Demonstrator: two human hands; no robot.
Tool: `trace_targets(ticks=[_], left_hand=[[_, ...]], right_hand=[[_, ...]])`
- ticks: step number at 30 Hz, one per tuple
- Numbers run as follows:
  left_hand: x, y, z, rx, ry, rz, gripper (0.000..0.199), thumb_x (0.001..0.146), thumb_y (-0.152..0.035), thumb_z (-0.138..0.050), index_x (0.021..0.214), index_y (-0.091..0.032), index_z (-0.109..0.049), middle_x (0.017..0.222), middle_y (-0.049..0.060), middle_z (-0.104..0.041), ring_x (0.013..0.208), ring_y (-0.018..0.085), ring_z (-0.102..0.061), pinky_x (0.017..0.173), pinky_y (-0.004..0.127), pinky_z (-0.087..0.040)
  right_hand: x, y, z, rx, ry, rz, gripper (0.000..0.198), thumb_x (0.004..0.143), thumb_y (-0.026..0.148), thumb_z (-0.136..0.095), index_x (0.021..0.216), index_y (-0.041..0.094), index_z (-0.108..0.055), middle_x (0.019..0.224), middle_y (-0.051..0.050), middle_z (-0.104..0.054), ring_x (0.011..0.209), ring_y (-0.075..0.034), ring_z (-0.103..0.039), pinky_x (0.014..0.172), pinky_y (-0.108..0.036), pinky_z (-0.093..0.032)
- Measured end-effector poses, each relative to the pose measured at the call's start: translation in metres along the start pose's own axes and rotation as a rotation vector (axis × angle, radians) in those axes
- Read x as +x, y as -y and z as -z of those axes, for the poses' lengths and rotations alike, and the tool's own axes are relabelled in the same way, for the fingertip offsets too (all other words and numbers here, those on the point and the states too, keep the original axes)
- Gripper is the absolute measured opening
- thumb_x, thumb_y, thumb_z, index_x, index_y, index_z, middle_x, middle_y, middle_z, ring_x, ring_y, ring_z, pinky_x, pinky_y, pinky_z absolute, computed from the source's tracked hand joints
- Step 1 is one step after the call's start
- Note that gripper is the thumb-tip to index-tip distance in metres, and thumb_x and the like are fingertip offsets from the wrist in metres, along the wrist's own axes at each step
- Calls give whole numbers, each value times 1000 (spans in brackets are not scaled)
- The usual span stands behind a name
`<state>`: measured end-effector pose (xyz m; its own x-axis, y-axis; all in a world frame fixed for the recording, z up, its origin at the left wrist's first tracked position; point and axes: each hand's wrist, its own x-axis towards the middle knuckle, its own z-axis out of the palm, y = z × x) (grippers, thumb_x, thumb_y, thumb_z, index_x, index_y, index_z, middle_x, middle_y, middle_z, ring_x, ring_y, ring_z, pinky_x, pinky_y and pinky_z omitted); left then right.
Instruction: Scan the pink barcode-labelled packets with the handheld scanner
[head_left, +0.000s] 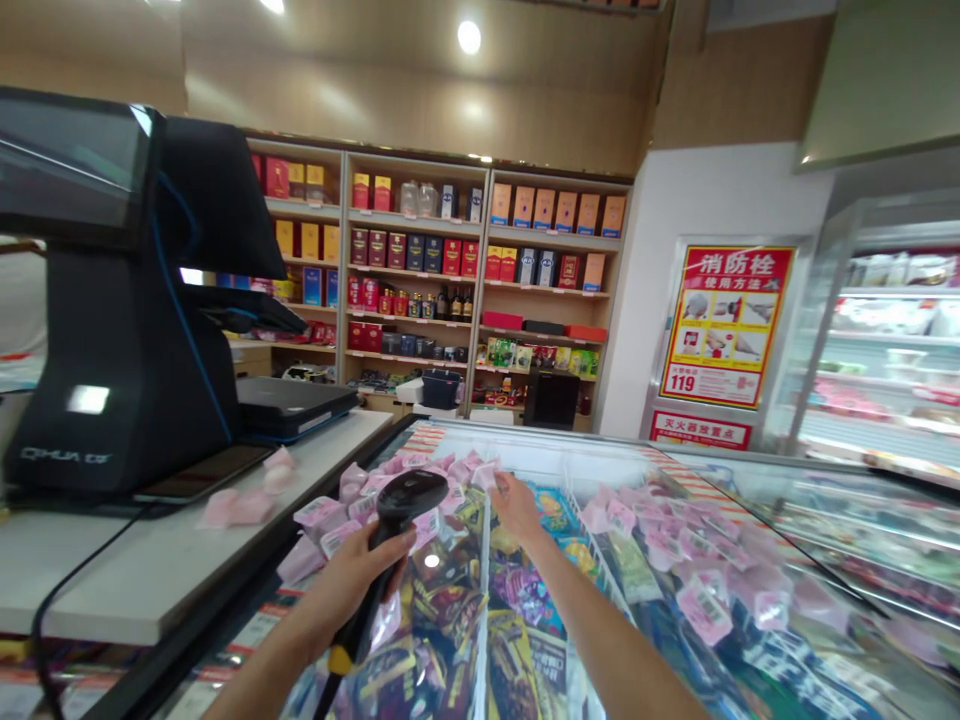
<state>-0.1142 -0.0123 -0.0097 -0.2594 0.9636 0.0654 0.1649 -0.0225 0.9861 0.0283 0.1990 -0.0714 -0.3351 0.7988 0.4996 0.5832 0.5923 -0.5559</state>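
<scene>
My left hand (356, 580) is wrapped round the grip of a black barcode scanner (409, 495), its head raised over the glass freezer top. Farther forward, my right hand (517, 505) pinches a small pink packet (485, 474) between thumb and fingertips, at the edge of a loose group of similar packets. That group of pink packets (360, 490) with white barcode labels lies behind and left of the scanner. A second group of pink packets (697, 545) is spread over the glass to the right of my right arm.
Under the glass, a chest freezer (484, 620) holds colourful wrapped goods. At left, a white counter (97, 590) bears a black checkout terminal (112, 330), a cable and crumpled pink pieces (236, 507). Shelves (480, 280) of boxes and bottles stand behind; a lit display fridge (892, 350) is at right.
</scene>
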Motion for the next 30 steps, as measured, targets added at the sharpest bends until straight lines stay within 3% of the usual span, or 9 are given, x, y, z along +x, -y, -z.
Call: trace_targets(ticks=[4,8,13,16,20,25,30], left_hand=[[-16,-2,16,52,-70,10,28,63,-43,-51,60,-15,-48,37,-7,-42,37,5,-33,40,19,-23],[-29,-6,26,77,-130,46,31,60,-46,-53,65,-16,-50,35,-7,-41,35,7,-33,38,20,-23],[-29,1,27,61,-103,35,32,60,-48,-53,64,-16,-49,37,-7,-41,37,7,-34,40,19,-23],[-28,4,22,39,-23,18,31,63,-47,-51,63,-17,-48,38,-6,-43,38,7,-34,41,20,-24],[-33,1,12,41,38,37,33,61,-49,-52,63,-17,-47,40,-6,-43,40,8,-36,42,21,-26],[-34,-1,-5,49,199,14,32,65,-47,-50,66,-16,-46,44,-6,-44,41,7,-35,45,20,-26],[-30,1,-22,63,272,-50,33,63,-49,-51,65,-16,-46,42,-8,-40,41,6,-31,44,20,-23]], right_hand=[[12,33,-25,-16,149,108,34,73,20,-40,105,18,-52,108,-5,-54,101,-18,-46,86,-29,-31],[20,48,-33,-27,241,83,32,69,21,-47,101,22,-54,109,-5,-53,103,-23,-43,85,-35,-29],[20,45,-34,101,285,7,18,55,18,-58,73,18,-61,76,-3,-62,80,-20,-53,71,-28,-37],[12,36,-31,232,259,-85,8,53,15,-57,61,18,-56,55,2,-56,62,-14,-54,58,-24,-39],[-4,19,-22,445,178,-251,5,61,21,-49,59,18,-47,46,5,-49,47,-10,-50,46,-21,-38],[-16,1,5,664,78,-375,12,64,30,-46,64,18,-44,50,4,-52,47,-10,-52,47,-22,-41],[-19,-10,29,730,28,-415,14,61,30,-50,63,17,-45,48,3,-53,49,-12,-54,48,-24,-42]])
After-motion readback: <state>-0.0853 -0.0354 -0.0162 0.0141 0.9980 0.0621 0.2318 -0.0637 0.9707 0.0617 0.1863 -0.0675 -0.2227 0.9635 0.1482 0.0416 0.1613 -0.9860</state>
